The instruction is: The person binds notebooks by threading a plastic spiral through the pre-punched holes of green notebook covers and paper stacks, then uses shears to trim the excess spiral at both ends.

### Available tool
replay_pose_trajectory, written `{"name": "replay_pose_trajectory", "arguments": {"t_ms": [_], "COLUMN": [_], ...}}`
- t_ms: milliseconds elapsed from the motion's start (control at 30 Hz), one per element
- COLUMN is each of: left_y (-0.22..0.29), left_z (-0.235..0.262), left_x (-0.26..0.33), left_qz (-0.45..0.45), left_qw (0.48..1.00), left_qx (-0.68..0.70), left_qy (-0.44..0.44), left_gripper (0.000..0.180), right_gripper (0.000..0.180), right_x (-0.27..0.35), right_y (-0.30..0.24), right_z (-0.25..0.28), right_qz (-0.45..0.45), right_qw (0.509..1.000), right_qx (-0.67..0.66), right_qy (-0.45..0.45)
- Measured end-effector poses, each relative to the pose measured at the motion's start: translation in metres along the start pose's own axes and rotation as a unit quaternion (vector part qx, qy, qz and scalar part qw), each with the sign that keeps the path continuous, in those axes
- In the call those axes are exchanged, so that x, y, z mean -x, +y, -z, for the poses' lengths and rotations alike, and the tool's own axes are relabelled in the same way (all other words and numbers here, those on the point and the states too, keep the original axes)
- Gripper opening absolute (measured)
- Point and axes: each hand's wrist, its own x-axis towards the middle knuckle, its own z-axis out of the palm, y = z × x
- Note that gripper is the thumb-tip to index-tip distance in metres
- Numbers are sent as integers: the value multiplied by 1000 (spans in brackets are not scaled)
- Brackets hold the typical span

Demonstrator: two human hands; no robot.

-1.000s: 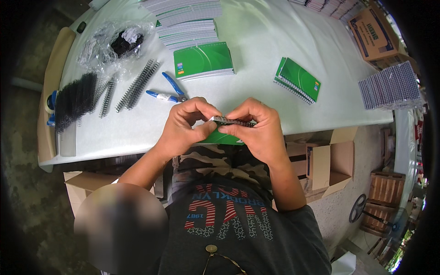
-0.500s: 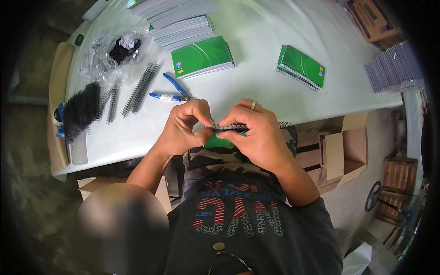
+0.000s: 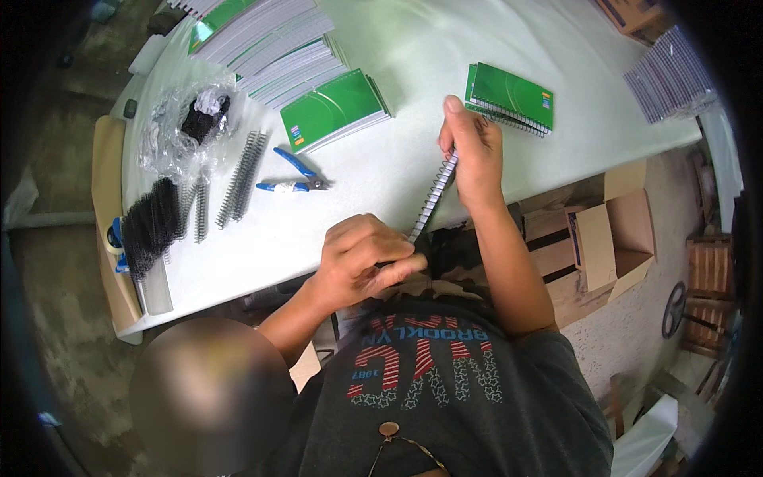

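So my right hand (image 3: 475, 159) is gripping a black-coiled, white-paged paper notebook (image 3: 435, 193) right of the blue-handled metal cutters (image 3: 297, 164); my left hand (image 3: 359, 258) is curled at its near end, can't tell if gripping.

left grip (image 3: 364, 253): curled, lower | right grip (image 3: 475, 155): closed, farther out | forearms (image 3: 515, 266): both extended forward

Bold print on a shirt, small marks on green covers
The dark grey shirt (image 3: 461, 429) carries large letters filled with red stripes and outlined stars, plus smaller blue lettering and a blue number; the green-covered stack (image 3: 334, 107) and the spiral-bound notebook (image 3: 509, 91) each bear tiny coloured corner labels, too small to read.
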Motion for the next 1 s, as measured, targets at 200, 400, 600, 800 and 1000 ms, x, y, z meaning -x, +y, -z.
{"name": "replay_pose_trajectory", "arguments": {"t_ms": [200,400,600,800,1000], "left_y": [-57,-49,-28,-7,-6], "left_z": [59,43,29,20,19], "left_x": [18,55,31,14,10], "left_qz": [197,222,522,529,561], "left_qw": [853,879,835,422,409], "left_qx": [-479,-404,143,735,719], "left_qy": [-71,-121,102,35,-28], "left_gripper": [49,42,46,61,66], "right_gripper": [70,71,71,66,64], "right_x": [-33,-32,-23,-23,-18], "right_y": [18,35,36,43,50], "right_z": [11,-17,-19,-20,-24], "right_qz": [5,0,-16,-18,-3], "right_qw": [967,940,934,921,926], "right_qx": [118,97,119,187,163], "right_qy": [-226,-327,-336,-342,-340]}}
